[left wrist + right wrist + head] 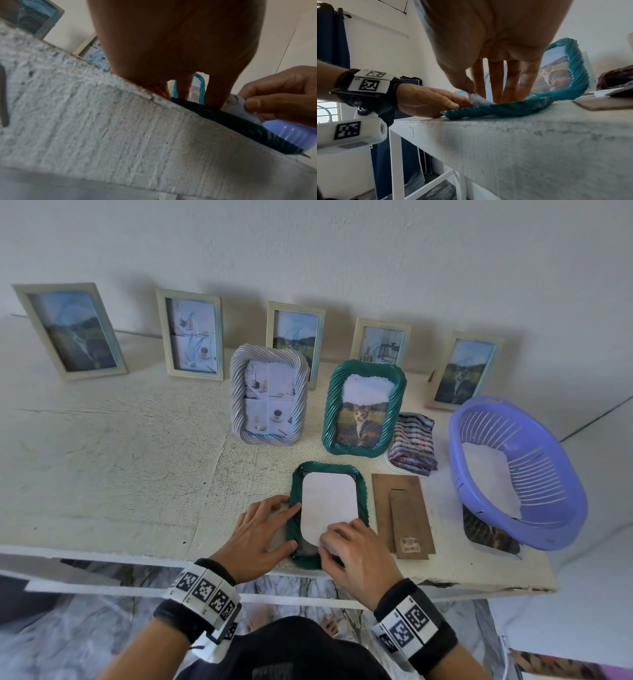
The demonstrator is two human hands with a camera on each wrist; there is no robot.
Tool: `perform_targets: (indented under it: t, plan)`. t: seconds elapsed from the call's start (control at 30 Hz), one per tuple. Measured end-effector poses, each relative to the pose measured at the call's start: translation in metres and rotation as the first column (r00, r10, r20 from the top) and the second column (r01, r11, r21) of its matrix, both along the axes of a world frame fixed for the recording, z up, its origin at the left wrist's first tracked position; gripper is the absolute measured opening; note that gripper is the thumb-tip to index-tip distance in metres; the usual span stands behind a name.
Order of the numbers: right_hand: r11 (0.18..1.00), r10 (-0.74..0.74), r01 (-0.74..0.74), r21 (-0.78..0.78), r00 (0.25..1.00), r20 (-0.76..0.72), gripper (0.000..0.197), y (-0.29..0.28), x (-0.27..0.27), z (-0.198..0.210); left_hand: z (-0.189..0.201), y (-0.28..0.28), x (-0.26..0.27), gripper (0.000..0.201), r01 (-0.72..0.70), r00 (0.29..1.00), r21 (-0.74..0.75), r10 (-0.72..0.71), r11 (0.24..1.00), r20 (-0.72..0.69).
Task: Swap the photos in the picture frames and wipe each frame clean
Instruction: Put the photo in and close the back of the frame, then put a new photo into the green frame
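Pinching the white photo [329, 505] with our right hand [356, 556] at lower centre, we pressed our spread left hand [260, 535] on the face-down green frame [362, 491].

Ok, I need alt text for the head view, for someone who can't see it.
Both hands work on a dark green frame lying face down at the table's front edge: the left hand steadies its left side while the right hand pinches the near corner of a white photo back in it. Behind stand more framed photos, beside a striped cloth, brown backing boards and a purple basket.
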State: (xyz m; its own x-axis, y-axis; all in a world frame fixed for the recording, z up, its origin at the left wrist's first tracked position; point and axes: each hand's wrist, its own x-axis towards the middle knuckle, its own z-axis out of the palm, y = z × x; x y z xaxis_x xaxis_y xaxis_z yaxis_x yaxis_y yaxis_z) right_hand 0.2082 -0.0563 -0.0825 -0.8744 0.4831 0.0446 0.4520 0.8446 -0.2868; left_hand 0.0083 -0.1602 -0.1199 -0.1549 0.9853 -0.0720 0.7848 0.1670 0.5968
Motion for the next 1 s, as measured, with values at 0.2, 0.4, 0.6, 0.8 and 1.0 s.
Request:
perform_targets:
  t: [0.2, 0.4, 0.6, 0.8, 1.0]
  plan:
    - [0.994, -0.086, 0.082, -0.078, 0.995, -0.048, 0.022, -0.004, -0.001, 0.009, 0.0, 0.0, 0.002, 0.072, -0.015, 1.0, 0.007, 0.015, 1.0, 0.002]
    - [0.966, -0.174, 0.139, -0.22, 0.974, -0.148, 0.055, -0.003, 0.002, 0.022, 0.005, 0.003, 0.008, 0.075, -0.048, 0.995, 0.004, 0.048, 0.999, -0.083]
    - [0.979, -0.189, 0.169, -0.113, 0.962, -0.196, 0.051, 0.001, 0.018, 0.036, 0.005, 0.005, 0.013, 0.073, -0.075, 0.986, 0.006, 0.075, 0.997, -0.148]
    - [0.94, -0.325, 0.342, -0.001, 0.891, -0.317, 0.037, 0.013, 0.047, 0.049, 0.006, 0.005, 0.012, 0.076, -0.063, 0.985, -0.026, 0.058, 0.998, -0.164]
    - [0.803, -0.58, 0.422, -0.42, 0.715, -0.39, 0.031, 0.026, 0.09, 0.051, 0.008, 0.005, 0.009, 0.077, -0.047, 0.992, -0.024, 0.043, 0.999, -0.118]
